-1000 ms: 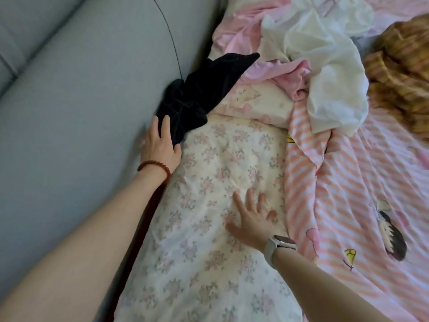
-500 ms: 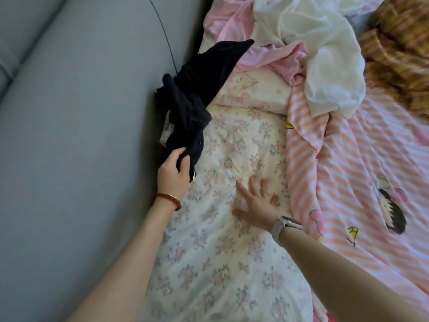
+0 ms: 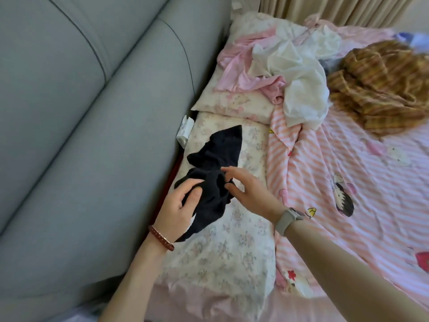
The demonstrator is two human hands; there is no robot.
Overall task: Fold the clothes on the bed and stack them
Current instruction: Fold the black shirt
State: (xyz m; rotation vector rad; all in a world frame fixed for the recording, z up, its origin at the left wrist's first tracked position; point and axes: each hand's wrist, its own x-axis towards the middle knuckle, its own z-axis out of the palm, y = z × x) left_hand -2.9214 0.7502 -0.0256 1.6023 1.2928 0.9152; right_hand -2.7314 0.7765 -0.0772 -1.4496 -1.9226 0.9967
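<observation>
A: Head view. What has changed?

B: The black garment (image 3: 214,173) has come away from the gap by the grey headboard (image 3: 92,112), where it lay bunched a second ago. It now sits in the open on the floral pillow (image 3: 232,240). The left hand (image 3: 178,205), which was pulling it by one edge, now grips its near-left part, fingers curled into the cloth. The right hand (image 3: 248,189), which was pressing flat on the pillow, has lifted and pinches the cloth at its right edge, thumb and forefinger closed on a fold.

A: Meaning for the task?

B: In my judgement, retrieval is done and spreading is beginning. No fold is made yet, and no stack is visible.

A: Orientation?

B: The long axis runs from beside the left wrist, near the bead bracelet (image 3: 161,238), away and slightly rightward. A pointed corner lies beyond both hands, toward the far pillow (image 3: 232,103). The middle is crumpled between the hands, so the garment type cannot be told.

A: Remaining items?

B: Beyond the right hand lie a pink garment (image 3: 236,75), a white garment (image 3: 301,89) and a plaid garment (image 3: 380,89), all unfolded.
</observation>
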